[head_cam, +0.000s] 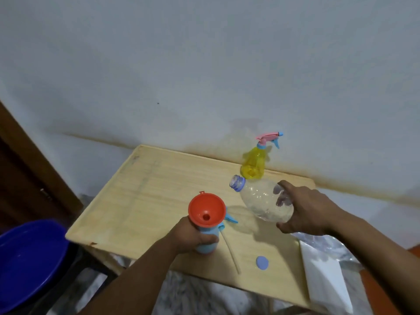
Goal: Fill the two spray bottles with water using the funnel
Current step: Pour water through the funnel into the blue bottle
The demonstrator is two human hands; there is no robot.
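The left hand (pixel 193 233) wraps its grip round the pale blue spray bottle (pixel 205 243) standing on the wooden tabletop (pixel 145 201), a glossy orange funnel (pixel 206 209) seated in its neck. The right hand (pixel 304 210) clasps the base of a thin, crinkly clear water bottle (pixel 263 201), uncapped and tilted well short of the funnel. Tipped too early, water would likely splash the tabletop; the yellow spray bottle (pixel 252 165) waits behind.

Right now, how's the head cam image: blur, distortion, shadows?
Head view: soft overall, with motion smear on the blue basin at lower left; wide-angle bending curves the table edges; soft shadows fall beside the clear bottle and behind the yellow spray bottle on the wall; no harsh glare.
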